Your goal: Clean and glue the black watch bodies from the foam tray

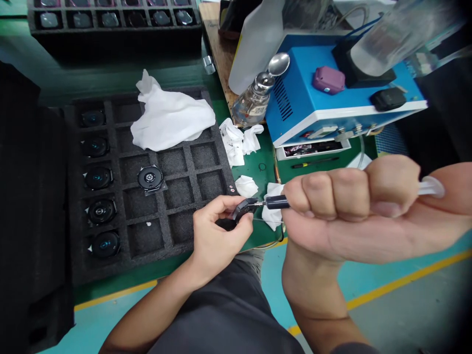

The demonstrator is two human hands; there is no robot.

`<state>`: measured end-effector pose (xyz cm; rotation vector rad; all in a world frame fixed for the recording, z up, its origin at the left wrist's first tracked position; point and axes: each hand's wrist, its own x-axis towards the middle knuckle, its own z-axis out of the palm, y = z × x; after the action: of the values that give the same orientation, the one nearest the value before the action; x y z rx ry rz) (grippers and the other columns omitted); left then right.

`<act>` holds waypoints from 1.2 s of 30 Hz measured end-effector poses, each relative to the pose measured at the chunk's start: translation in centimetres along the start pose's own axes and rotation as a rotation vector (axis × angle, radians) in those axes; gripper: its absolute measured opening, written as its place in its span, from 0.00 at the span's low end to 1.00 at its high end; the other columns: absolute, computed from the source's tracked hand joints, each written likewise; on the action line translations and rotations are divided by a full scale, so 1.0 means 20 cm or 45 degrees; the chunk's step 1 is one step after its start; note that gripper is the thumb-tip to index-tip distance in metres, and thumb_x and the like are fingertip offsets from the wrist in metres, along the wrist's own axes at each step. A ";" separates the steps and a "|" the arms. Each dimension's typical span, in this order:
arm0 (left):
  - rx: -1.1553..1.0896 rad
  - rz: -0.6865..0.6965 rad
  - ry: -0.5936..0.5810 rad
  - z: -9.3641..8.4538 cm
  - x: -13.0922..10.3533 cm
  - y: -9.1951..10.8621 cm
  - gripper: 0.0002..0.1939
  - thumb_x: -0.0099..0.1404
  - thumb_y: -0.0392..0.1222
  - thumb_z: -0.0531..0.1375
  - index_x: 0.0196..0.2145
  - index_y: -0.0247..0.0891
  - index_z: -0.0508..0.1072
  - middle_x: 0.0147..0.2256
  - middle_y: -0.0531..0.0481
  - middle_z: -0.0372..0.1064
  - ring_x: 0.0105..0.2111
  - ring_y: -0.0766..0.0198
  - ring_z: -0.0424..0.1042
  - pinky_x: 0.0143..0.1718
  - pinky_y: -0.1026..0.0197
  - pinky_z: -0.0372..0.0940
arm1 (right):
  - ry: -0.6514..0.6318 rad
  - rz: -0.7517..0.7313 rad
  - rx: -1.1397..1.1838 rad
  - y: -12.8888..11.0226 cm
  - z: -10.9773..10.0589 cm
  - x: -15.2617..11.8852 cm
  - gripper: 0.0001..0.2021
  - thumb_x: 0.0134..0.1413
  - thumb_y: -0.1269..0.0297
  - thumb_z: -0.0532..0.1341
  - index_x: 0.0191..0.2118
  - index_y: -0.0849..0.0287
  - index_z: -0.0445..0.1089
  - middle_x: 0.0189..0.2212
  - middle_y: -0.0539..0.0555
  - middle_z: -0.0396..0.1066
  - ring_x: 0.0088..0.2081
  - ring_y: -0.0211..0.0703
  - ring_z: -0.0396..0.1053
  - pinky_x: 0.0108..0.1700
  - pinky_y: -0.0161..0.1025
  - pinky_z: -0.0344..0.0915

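My left hand [217, 231] pinches a small dark watch body [244, 209] by its edge, tilted up on its side. My right hand [342, 206] is wrapped around a syringe [276, 202] with a black barrel, a thin metal tip and a pale flanged end [431, 187]. The syringe's tip is at the watch body's edge; whether they touch I cannot tell. To the left, a black foam tray [155, 255] holds a column of round dark watch bodies [101, 210]. Another watch body [150, 178] rests across a divider, and a white cloth [173, 118] covers part of the back.
A blue machine [306, 93] stands at the right, with a purple case [329, 80] on top. Beside it are a glass bottle [251, 105] and a white bottle [256, 44]. Crumpled tissues [246, 186] lie by the tray. Another foam tray [114, 33] is at the back.
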<state>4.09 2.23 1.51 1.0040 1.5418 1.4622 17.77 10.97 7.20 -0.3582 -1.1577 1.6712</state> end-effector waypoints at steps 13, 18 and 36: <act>0.014 -0.023 -0.015 0.00 0.00 0.00 0.08 0.56 0.31 0.66 0.35 0.36 0.80 0.30 0.52 0.81 0.29 0.67 0.79 0.31 0.68 0.71 | -0.013 0.052 0.074 0.02 0.03 -0.02 0.29 0.62 0.48 0.61 0.19 0.55 0.44 0.12 0.42 0.39 0.15 0.34 0.36 0.21 0.41 0.49; 0.015 -0.041 -0.021 -0.01 0.00 0.00 0.08 0.56 0.32 0.66 0.35 0.36 0.80 0.31 0.51 0.81 0.29 0.66 0.79 0.31 0.67 0.71 | 0.080 0.103 0.052 0.02 0.06 -0.03 0.30 0.63 0.46 0.60 0.19 0.56 0.46 0.13 0.42 0.38 0.16 0.34 0.36 0.22 0.41 0.50; 0.017 -0.044 -0.037 -0.01 0.00 0.00 0.08 0.56 0.31 0.66 0.35 0.37 0.80 0.30 0.52 0.81 0.30 0.66 0.79 0.32 0.67 0.71 | 0.158 0.055 0.011 0.01 0.06 -0.02 0.30 0.68 0.52 0.56 0.18 0.56 0.44 0.12 0.43 0.33 0.15 0.34 0.33 0.21 0.41 0.45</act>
<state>3.93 2.20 1.47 0.9977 1.5428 1.4092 16.94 10.05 7.56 -0.4776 -1.0578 1.6665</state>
